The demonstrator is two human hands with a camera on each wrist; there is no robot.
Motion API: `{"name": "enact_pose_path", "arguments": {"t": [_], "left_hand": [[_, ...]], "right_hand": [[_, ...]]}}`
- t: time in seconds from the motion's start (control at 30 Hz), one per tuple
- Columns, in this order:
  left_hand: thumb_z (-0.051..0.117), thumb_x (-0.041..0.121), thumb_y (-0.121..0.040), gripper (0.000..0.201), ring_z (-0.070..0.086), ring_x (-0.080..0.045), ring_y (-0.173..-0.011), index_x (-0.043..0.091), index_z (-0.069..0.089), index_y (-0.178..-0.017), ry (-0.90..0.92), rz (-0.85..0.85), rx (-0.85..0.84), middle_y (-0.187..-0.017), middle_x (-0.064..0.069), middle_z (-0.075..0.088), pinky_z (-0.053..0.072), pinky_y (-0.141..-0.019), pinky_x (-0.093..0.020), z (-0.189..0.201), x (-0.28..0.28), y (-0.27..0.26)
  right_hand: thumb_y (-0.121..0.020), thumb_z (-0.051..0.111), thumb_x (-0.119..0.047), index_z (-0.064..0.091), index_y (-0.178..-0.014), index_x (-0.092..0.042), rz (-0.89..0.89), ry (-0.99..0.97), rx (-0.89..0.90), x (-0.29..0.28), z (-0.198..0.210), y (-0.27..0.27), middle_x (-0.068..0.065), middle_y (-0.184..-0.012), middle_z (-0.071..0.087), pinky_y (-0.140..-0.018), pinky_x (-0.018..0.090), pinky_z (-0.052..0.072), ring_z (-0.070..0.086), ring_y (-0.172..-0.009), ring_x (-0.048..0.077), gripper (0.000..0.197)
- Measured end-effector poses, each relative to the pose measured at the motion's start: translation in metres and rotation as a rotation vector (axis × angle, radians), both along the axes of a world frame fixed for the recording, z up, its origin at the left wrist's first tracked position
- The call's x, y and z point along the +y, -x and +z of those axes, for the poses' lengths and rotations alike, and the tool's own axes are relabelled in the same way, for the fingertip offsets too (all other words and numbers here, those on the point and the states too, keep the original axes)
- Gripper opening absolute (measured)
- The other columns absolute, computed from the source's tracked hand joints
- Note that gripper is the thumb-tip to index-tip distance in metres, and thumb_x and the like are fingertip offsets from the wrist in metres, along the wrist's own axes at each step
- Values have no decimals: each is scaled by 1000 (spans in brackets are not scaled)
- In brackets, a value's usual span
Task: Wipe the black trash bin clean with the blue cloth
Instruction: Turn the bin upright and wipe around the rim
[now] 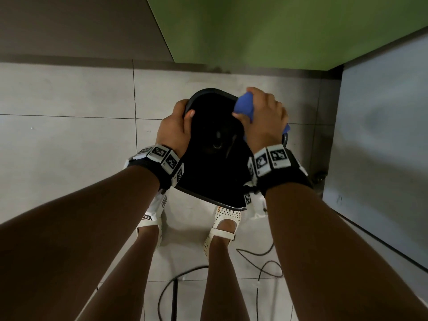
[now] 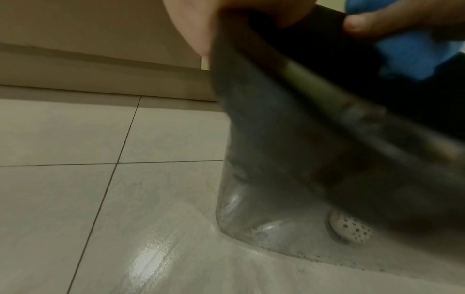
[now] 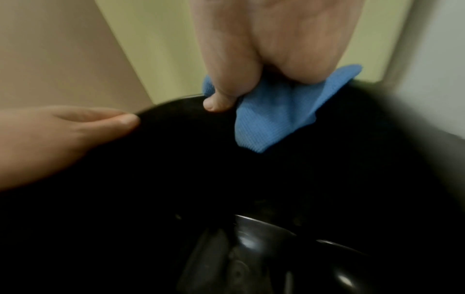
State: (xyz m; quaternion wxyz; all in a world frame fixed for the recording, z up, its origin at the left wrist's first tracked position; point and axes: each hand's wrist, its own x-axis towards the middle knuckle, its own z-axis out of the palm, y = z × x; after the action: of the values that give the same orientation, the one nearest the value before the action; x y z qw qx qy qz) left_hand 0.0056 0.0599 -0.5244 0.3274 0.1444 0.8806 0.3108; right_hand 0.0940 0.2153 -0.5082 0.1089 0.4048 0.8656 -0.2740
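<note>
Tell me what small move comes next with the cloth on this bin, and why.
Probably slide the right hand along the rim toward the far edge. It already pinches the blue cloth over the bin rim on its side, while the left hand grips the opposite rim and steadies it.

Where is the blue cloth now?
The blue cloth is at the right side of the black trash bin's rim, held by the right hand.
</note>
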Motion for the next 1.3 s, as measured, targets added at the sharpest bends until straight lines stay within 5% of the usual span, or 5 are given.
{"name": "enact_pose_path", "arguments": {"t": [0.37, 0.47, 0.6, 0.83, 1.3], "left_hand": [[32, 26, -99, 40, 61, -35, -103, 13, 31, -137, -11, 212, -39, -116, -17, 63, 40, -77, -27, 0, -16, -19], [37, 27, -97, 54, 27, -29, -141, 18, 16, -146, 38, 135, 42, -152, -7, 30, 19, -114, -44, 3, -21, -13], [33, 39, -97, 52, -8, -26, -146, 25, 21, -145, 252, -254, 242, -158, -2, 8, -9, -108, -65, 12, -2, 7], [28, 36, -99, 45, 52, -35, -118, 23, 29, -142, 202, -276, 26, -132, -15, 55, 41, -90, -39, 8, 17, 25], [31, 36, -97, 30, 59, -33, -97, 23, 49, -117, 212, -128, 35, -104, -10, 66, 40, -74, -34, 11, 19, 14]], "right_hand": [[-85, 63, -16, 43, -129, -13, -332, 123, 100, 12, -11, -16, 16, -126, 45, -90, 35, 41, 49, -109, 36, 48], [-83, 62, -9, 46, -127, -16, -193, 106, 128, 14, -13, 1, 11, -124, 48, -82, 27, 37, 50, -107, 34, 46], [-81, 61, -8, 47, -128, -21, -10, 108, 86, 6, -11, 27, 7, -129, 47, -90, 35, 39, 46, -111, 32, 51], [-79, 63, -12, 45, -130, -29, 195, 123, 78, -9, -5, 53, -3, -134, 45, -93, 41, 39, 41, -115, 30, 57], [-86, 55, -27, 30, -139, -26, -174, 24, -92, -21, 0, -23, 7, -135, 40, -93, 46, 37, 41, -119, 30, 58]]}}
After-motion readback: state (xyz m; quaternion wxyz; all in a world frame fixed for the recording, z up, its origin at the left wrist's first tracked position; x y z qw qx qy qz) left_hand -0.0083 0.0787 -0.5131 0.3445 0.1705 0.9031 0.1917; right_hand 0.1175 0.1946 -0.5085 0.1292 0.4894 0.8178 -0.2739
